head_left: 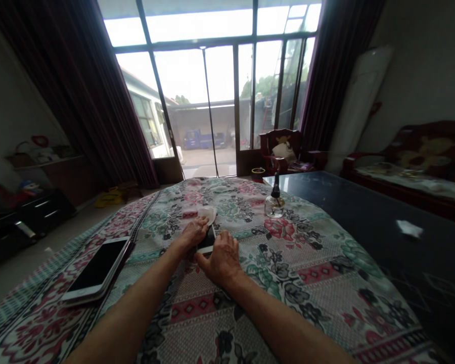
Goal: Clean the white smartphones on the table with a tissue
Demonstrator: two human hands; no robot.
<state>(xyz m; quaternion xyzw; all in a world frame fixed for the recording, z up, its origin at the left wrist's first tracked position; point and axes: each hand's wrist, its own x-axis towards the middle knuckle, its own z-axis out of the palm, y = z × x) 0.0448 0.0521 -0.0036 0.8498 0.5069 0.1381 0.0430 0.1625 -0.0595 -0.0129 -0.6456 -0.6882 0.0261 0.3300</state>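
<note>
Half curled, the right hand (pixel 223 254) clasps the near end of the smaller phone (pixel 208 244) on the cloth-covered desk (pixel 311 242), apparently to steady it, while the left hand (pixel 195 232) bends over its far end onto a pale pad (pixel 209 214), pinched or merely pressed, I cannot tell.

Pink and green flowers pattern the pale tablecloth (pixel 288 258) across the lower frame; black-and-white phone (pixel 208 242) at centre; dark purple curtain (pixel 76 76), upper left.
</note>
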